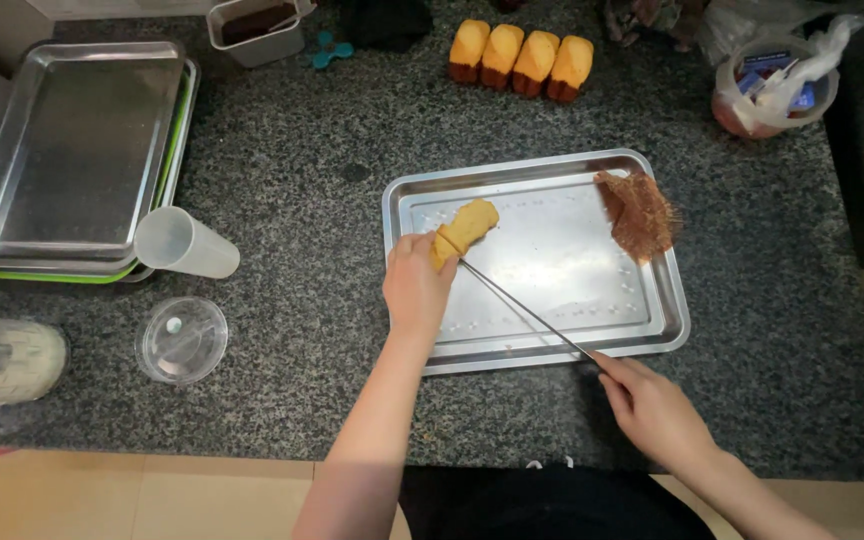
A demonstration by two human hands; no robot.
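Left hand [417, 285] is gripping a yellow cake slice [465, 229], holding it down at the near-left corner of a steel tray [652, 320] on the speckled tabletop [292, 330]. Right hand [652, 405] is clenching the handle end of a long thin knife [522, 310], whose blade is running diagonally up to the slice just beside the left fingers. Far right of both hands, a brown crust piece [639, 212] is lying in the tray. Beyond the tray, four cake slices [520, 60] are standing in a row. Left of the left hand, a plastic cup [184, 243] is lying on its side near stacked trays [77, 155].
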